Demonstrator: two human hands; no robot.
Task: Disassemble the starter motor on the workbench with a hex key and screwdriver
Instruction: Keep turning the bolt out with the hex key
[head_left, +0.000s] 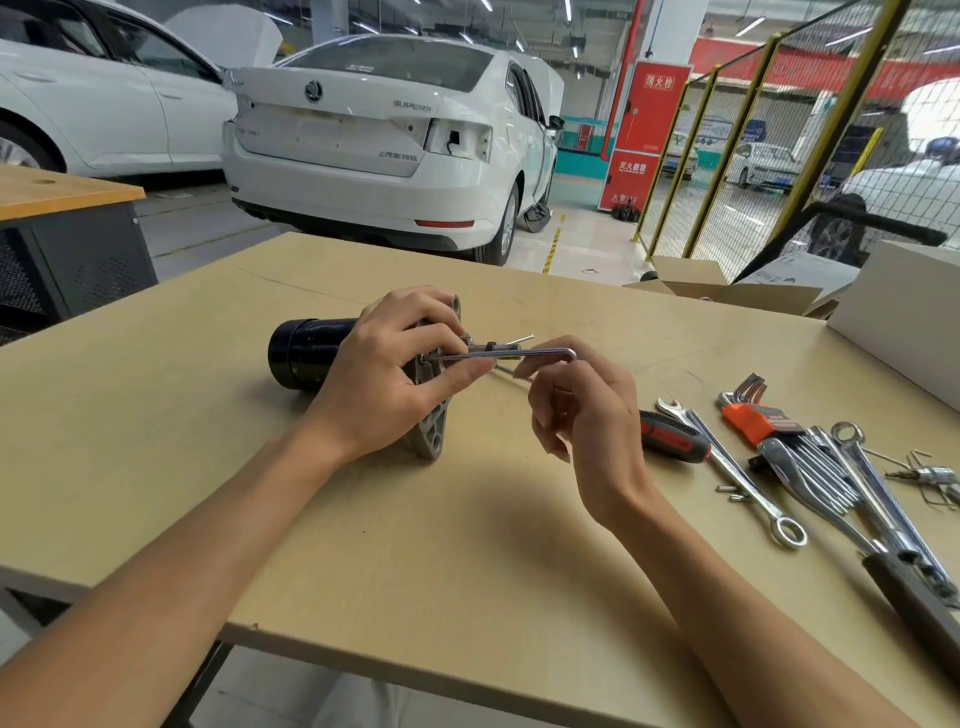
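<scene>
Head view: my left hand (384, 374) clamps the heavy, rigid starter motor (311, 353); right hand (576, 400), at three o'clock, pinches the slim hex key (519, 354).

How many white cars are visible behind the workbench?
At least 3: one sedan straight ahead, tail toward the workbench; one car at far left, partly cut off; one small car beyond the mesh fence. More may be hidden.

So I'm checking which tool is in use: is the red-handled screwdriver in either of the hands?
No, the red-handled screwdriver lies on the workbench while the right hand pinches a hex key.
</scene>
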